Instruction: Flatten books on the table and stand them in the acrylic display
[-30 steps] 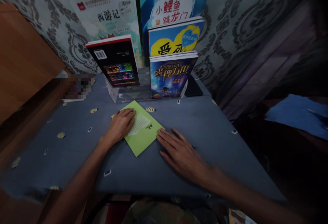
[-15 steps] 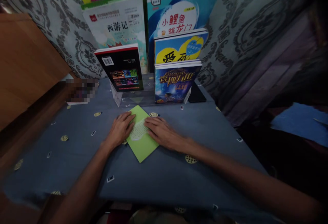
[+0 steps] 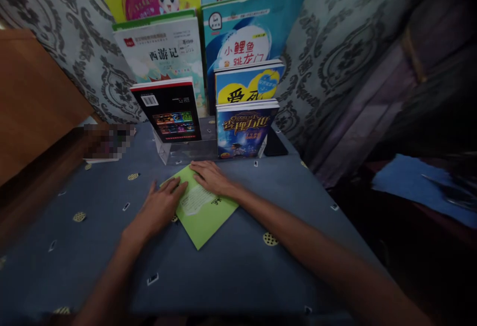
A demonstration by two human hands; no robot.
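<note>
A light green paper, printed with a white patch of small text and a few dark characters, lies flat and turned cornerwise on the tablecloth. At its left edge my left hand rests with the fingers stretched over the paper. My right hand lies along the upper right side, palm down, fingers extended towards the top corner. Both hands touch the paper without gripping it. Part of its upper right edge is hidden beneath the right hand and wrist.
Behind the paper, a clear stand holds several upright books, including a black one and a blue one. A dark flat object lies to its right. A blurred-out pile sits at the left. Blue cloth shows beyond the table's right edge.
My right hand has moved up towards the paper's top corner. More green paper and dark characters now show on its right. My left hand stays at the left edge; the view has shifted slightly.
</note>
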